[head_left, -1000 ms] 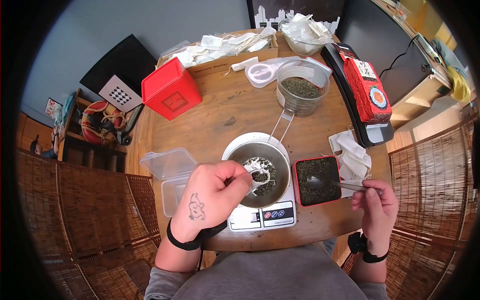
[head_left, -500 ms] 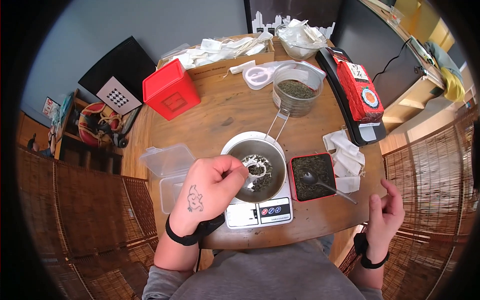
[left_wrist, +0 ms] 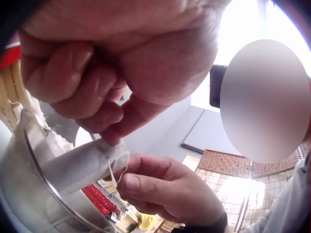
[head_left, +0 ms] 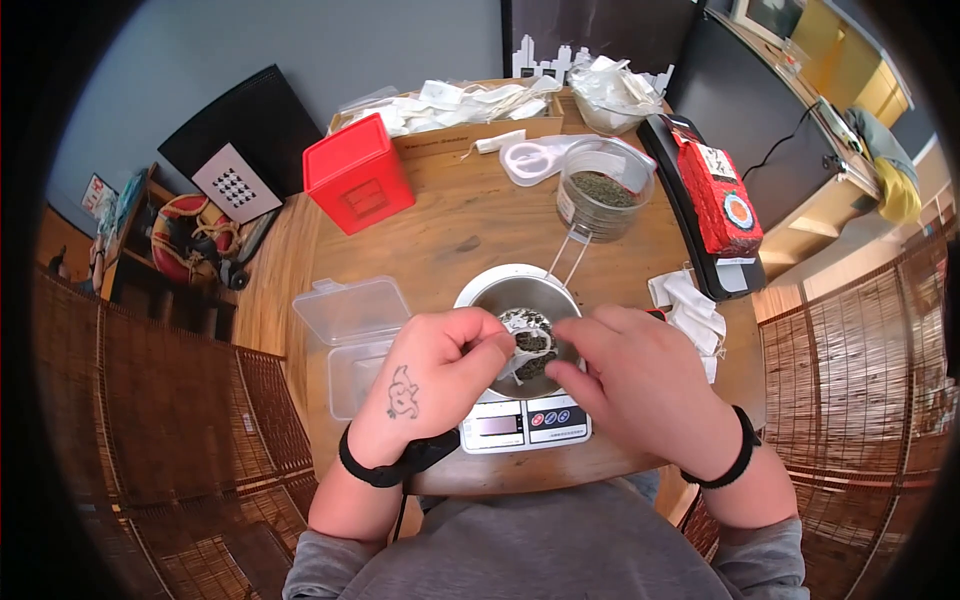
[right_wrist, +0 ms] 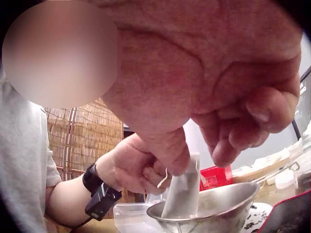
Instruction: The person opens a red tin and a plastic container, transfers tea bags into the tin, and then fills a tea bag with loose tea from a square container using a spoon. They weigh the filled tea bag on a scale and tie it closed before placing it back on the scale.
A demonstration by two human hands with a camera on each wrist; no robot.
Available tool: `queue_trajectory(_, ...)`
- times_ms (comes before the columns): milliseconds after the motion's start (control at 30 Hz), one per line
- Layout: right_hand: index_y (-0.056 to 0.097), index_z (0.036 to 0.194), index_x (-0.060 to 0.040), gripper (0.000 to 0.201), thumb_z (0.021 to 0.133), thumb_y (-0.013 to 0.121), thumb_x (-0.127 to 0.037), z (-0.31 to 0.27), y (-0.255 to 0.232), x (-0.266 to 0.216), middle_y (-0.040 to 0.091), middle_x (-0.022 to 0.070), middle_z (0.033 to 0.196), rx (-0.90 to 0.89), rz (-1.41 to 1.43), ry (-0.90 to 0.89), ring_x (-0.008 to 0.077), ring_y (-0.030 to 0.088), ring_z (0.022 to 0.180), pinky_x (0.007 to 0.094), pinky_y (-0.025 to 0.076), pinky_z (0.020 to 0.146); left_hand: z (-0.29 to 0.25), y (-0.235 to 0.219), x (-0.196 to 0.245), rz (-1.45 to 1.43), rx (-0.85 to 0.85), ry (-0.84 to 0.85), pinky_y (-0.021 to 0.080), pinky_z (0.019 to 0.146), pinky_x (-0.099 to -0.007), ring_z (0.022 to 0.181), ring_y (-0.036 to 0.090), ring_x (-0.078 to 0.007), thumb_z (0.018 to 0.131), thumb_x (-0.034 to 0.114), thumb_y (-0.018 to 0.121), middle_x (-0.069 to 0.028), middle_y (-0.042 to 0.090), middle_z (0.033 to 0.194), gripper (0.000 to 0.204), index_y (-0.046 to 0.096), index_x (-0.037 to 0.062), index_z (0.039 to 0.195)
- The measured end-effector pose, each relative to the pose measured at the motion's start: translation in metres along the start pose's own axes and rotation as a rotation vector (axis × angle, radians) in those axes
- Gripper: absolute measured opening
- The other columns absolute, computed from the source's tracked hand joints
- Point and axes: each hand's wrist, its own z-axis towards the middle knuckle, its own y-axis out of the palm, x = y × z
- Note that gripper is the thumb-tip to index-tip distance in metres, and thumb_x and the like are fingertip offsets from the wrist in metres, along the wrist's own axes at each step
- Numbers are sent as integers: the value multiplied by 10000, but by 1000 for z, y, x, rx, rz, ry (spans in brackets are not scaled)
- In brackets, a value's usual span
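Note:
My left hand (head_left: 440, 365) pinches the rim of a white drawstring tea bag (left_wrist: 77, 165), which stands upright with its mouth open. Dark dried leaves show inside it. The bag is in a metal pan (head_left: 492, 292) with scattered leaves in its bottom, and the pan sits on a white kitchen scale (head_left: 498, 425). My right hand (head_left: 640, 385) is at the bag's other side, thumb and fingers apart around its rim, near the loose string (left_wrist: 112, 172). It covers most of a red-edged tin (head_left: 655, 314) and hides the spoon.
A clear plastic box (head_left: 350, 305) stands open at left. Behind are a red lidded container (head_left: 355, 175), a jar of leaves (head_left: 605, 195) and a carton (head_left: 470, 135) heaped with white bags. At right, a red pack (head_left: 720, 195) lies on a black appliance, near white pouches (head_left: 695, 315).
My right hand let go of the spoon, left it in the red-edged tin and moved left to the bag. The left hand keeps its pinch on the rim.

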Motion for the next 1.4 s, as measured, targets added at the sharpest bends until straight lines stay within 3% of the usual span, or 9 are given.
queue_trajectory(67,754,987,-90,154,937,749,-235,9,4,1,654,80,820,-150,20,-12,321,697,796,435,550,671,-1,-2,-2,-22,5,3,446,568,-278,630,535,-51,975,130,675,2,627,659,169,759,-11,939)
queue_trajectory(200,748,934,-92,133,955,723,-221,15,2,-6,688,105,838,-150,70,20,341,703,794,441,555,680,-5,-5,-8,-23,2,22,453,576,-296,630,526,-68,971,133,669,-26,610,645,174,756,-12,929)
queue_trajectory(267,743,934,-82,132,963,709,-206,17,2,-6,708,132,828,-147,150,53,365,704,770,457,553,674,-5,-5,-11,36,33,22,477,581,-334,594,590,-151,960,150,692,-92,648,676,177,755,-11,919)
queue_trajectory(400,736,941,-67,135,968,700,-194,21,2,-7,718,149,810,-194,195,93,378,710,757,471,549,660,-9,-5,-16,216,118,166,494,630,-327,668,641,-165,946,145,738,-90,686,752,148,771,3,973)
queue_trajectory(467,735,936,-58,120,961,702,-170,21,3,-8,723,154,797,-164,249,127,374,715,748,456,554,656,-15,-6,-11,303,107,203,517,627,-365,682,688,-263,915,179,780,-133,706,805,171,782,19,977)
queue_trajectory(667,751,975,-45,111,975,711,-149,23,-1,-15,732,147,797,-197,468,263,311,714,692,382,548,648,-19,15,-9,586,207,336,576,622,-458,697,709,-363,911,299,800,-125,694,814,242,760,60,906)
queue_trajectory(900,750,975,-27,139,986,714,-160,14,-3,-6,719,139,758,-156,497,276,269,692,637,364,527,610,-15,13,-12,558,220,380,563,662,-445,748,702,-370,922,152,746,-146,701,813,107,758,47,907)
queue_trajectory(1000,732,911,-22,159,983,704,-161,8,-10,5,698,137,711,-157,530,397,260,671,596,367,515,585,-15,2,-6,427,278,416,556,634,-458,712,694,-373,903,121,696,-146,680,790,118,711,42,817)
queue_trajectory(1400,625,729,-27,222,917,669,-136,-9,-19,2,621,159,665,69,275,206,366,633,617,432,487,568,-28,-12,4,386,416,395,507,598,-424,658,655,-353,840,89,666,-165,653,750,97,681,20,775)
